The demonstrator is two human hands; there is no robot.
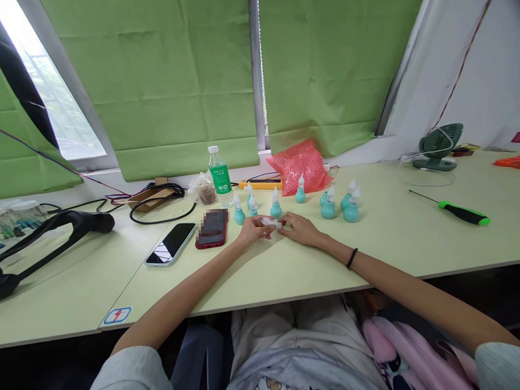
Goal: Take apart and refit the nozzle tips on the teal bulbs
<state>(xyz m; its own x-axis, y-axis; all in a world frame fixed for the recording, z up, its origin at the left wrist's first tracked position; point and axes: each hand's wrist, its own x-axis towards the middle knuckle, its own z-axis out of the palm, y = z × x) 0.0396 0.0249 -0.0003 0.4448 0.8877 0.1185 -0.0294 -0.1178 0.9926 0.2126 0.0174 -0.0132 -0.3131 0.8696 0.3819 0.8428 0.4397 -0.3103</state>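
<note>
Near the middle of the table, my left hand point(253, 231) pinches one end of a small translucent white plastic nozzle point(270, 222). My right hand point(301, 229) closes its fingertips on the other end, so the piece lies level between both hands. Just behind it stands a teal bulb nasal aspirator point(276, 208) with a clear pointed tip. Several more of the same kind stand upright around, such as one aspirator point(239, 215) to the left, one farther back point(300, 193), and a cluster with a front aspirator point(351, 210) to the right.
Two phones, one pale-edged point(171, 245) and one red-cased point(211, 228), lie left of my hands. Behind are a water bottle point(220, 178) and pink bubble wrap point(301, 168). A screwdriver point(461, 212) and small fan point(440, 148) are rightward; a black headset-like frame point(65, 230) lies left.
</note>
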